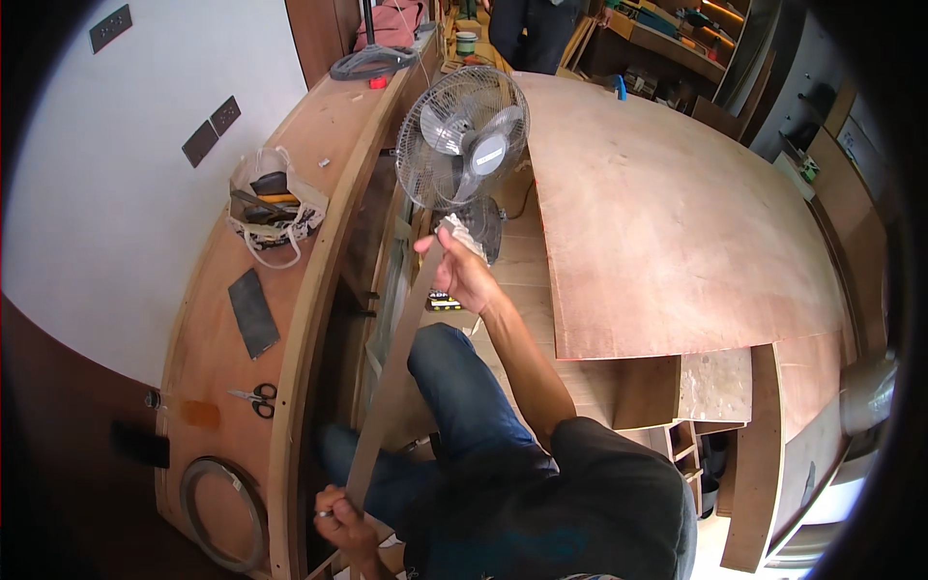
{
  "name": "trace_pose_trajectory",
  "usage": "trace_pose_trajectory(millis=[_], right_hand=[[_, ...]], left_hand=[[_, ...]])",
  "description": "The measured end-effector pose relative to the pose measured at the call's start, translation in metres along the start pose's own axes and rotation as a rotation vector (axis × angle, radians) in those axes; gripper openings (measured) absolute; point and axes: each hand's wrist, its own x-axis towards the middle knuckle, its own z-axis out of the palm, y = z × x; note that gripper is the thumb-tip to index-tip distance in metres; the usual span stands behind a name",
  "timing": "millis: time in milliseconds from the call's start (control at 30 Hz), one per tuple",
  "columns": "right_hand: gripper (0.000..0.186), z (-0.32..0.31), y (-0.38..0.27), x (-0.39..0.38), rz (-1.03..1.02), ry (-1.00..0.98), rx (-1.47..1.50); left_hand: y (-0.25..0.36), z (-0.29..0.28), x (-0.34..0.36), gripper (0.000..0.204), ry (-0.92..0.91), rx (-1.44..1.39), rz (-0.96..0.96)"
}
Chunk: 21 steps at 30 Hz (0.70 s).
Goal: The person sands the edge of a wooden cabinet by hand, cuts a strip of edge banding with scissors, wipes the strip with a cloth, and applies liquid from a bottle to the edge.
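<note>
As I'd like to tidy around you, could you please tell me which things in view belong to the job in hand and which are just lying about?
In hand: long grey-brown strip, held by the left hand and right hand.

Apparently just lying about, untouched: scissors; open white bag; dark flat sheet; grey coil.

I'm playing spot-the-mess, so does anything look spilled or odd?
Yes: the small panel by the near edge of the big wooden board has pale splotches, maybe dried paint or glue, so it looks messier than the board.
</note>
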Motion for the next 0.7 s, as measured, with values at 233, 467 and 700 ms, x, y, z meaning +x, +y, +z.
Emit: trace_pose_trajectory(millis=[233,467,700], right_hand=[[0.034,-0.022,-0.009,0.011,-0.061,0.092,0.166],[0.042,-0.019,0.011,0.033,-0.060,0.075,0.060],[0.048,0.075,0.062,0.047,0.096,-0.079,-0.098]], left_hand=[[0.056,-0.042,0.011,0.014,-0.172,0.478,-0.060],[0.026,-0.093,-0.006,0.021,0.040,0.908,-0.156],[0.024,-0.113,0.011,0.026,0.023,0.991,-0.323]])
